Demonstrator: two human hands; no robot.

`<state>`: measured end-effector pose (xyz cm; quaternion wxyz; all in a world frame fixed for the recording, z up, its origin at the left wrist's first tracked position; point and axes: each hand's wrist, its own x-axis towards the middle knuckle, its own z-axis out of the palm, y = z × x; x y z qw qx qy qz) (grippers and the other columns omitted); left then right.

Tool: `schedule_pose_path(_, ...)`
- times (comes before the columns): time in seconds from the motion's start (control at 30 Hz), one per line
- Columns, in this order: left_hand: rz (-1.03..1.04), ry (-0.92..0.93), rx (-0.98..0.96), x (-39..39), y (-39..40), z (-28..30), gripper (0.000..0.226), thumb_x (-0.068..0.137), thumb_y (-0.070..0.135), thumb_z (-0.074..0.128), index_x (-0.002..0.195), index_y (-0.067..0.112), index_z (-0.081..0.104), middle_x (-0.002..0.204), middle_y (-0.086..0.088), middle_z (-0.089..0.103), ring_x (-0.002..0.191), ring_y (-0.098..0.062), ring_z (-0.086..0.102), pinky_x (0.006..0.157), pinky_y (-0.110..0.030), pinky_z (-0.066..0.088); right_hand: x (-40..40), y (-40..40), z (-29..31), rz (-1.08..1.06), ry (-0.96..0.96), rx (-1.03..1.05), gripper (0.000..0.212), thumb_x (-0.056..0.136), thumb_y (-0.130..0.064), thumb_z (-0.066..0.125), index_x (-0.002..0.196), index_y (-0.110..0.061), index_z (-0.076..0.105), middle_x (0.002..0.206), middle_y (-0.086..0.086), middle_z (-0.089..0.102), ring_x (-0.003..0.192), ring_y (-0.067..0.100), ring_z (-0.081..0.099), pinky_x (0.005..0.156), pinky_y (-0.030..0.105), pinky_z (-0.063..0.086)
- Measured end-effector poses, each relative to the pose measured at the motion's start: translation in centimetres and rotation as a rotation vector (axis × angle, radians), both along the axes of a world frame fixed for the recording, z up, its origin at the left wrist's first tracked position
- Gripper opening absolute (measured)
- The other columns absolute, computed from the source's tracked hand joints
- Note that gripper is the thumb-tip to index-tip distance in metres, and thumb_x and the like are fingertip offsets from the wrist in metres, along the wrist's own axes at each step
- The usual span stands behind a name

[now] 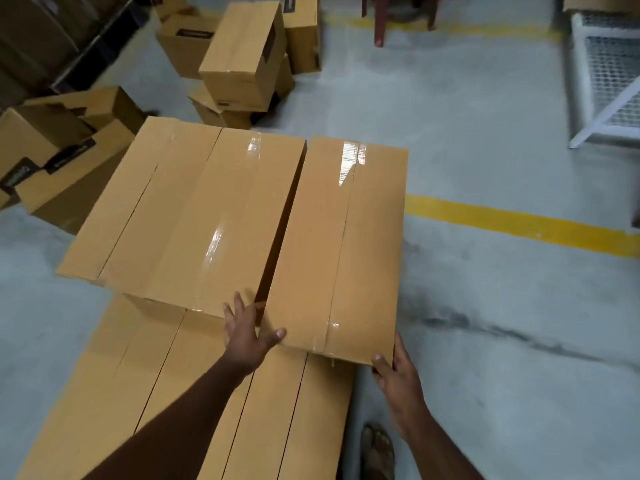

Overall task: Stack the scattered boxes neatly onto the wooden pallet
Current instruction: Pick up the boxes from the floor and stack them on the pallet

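Lower layer laid, upper layer begun. Right hand [398,370] gripping near corner of box [339,244] beside its neighbour [194,216]; left hand [247,332] open against its side. Many boxes [242,57] left on floor; pallet hidden.

Single head-worn wide-angle view, looked forward and steeply down, sat close above stacked tan taped cardboard boxes [221,209], grey concrete floor [485,306] beyond.
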<state>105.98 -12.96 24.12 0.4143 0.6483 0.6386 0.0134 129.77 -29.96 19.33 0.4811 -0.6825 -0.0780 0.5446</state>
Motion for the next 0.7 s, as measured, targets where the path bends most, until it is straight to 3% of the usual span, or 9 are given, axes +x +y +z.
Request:
schedule_pose_path(0.1,-0.072,0.140,0.085,0.2,1.6,-1.5,0.076,0.092,0.042,0.074,0.156,0.023,0.036,0.169,-0.007,-0.027,0.154,-0.034,-0.026,0.126,-0.059,-0.001,-0.4,1.5,-1.5,0.007,-0.007,-0.008,0.069,0.106,-0.003,0.055,0.163,-0.034,0.032,0.154,-0.005,0.054,0.138,0.020,0.054,0.120,0.048,0.041)
schedule_pose_path(0.27,-0.169,0.310,0.078,-0.6,3.5,-4.1,0.079,0.096,0.051,0.064,0.162,0.026,0.028,0.168,-0.015,-0.026,0.154,-0.042,-0.022,0.125,-0.059,0.000,-1.5,3.2,-2.4,0.097,-0.088,-0.032,0.071,0.106,-0.008,0.056,0.165,-0.034,0.025,0.160,-0.010,0.046,0.144,0.013,0.046,0.118,0.030,0.035)
schedule_pose_path(0.47,-0.222,0.301,0.131,-2.1,3.4,-5.9,0.090,0.095,0.058,0.061,0.165,0.034,0.010,0.169,-0.011,-0.025,0.156,-0.041,-0.018,0.124,-0.061,0.002,-2.0,3.6,-2.4,0.177,-0.157,-0.071,0.073,0.107,-0.012,0.054,0.167,-0.031,0.015,0.166,-0.007,0.037,0.151,0.015,0.039,0.126,0.044,0.031)
schedule_pose_path(0.57,-0.237,0.279,0.124,-2.7,3.4,-5.9,0.104,0.091,0.059,0.066,0.165,0.030,0.000,0.170,-0.007,-0.022,0.157,-0.037,-0.015,0.125,-0.060,0.007,-2.7,3.9,-1.8,0.204,-0.195,-0.094,0.074,0.107,-0.013,0.055,0.167,-0.031,0.014,0.165,-0.007,0.039,0.148,0.015,0.042,0.126,0.042,0.032)
schedule_pose_path(0.7,-0.274,0.333,0.104,-3.1,3.6,-6.1,0.104,0.091,0.055,0.068,0.166,0.026,0.001,0.170,-0.007,-0.023,0.157,-0.036,-0.015,0.126,-0.057,0.011,-2.7,4.3,-1.5,0.232,-0.220,-0.156,0.073,0.108,-0.015,0.054,0.167,-0.028,0.013,0.165,-0.003,0.039,0.147,0.019,0.043,0.125,0.042,0.033)
